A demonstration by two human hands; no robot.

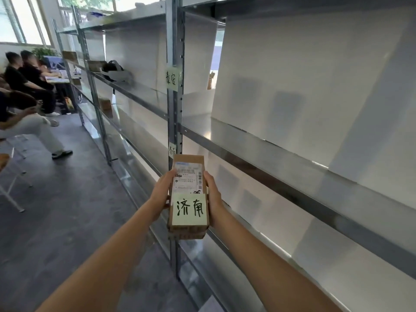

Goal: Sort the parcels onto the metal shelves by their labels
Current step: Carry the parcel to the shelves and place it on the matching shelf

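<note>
Two hands, the left hand (161, 192) and right hand (213, 197), press the sides of a small cardboard parcel (188, 197), held in the air before the upright post (174, 109). Just beyond the grip, a matching post label (172, 150) marks a shelf (281, 154); misreading it risks the wrong tier, and a side-only squeeze could slip.

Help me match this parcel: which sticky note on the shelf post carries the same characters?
The lower sticky note, just above the parcel; the upper note reads differently.
</note>
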